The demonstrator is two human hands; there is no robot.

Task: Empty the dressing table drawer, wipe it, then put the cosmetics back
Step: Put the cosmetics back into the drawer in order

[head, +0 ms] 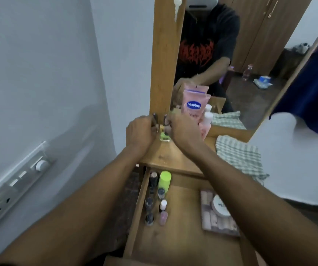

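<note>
Drawer [135, 212] of the dressing table stands pulled open below the tabletop [165, 156]. Along its left wall lie about seven small bottles [155, 200], one with a lime-green cap [164, 180]; at its right side a patterned pouch [217, 217] carries one round white jar [219, 206]. Up on the tabletop, left hand [139, 131] and right hand [183, 129] each close around small dark tubes [155, 120]. One pink tube [193, 106] stands beside one checked cloth [238, 156].
</note>
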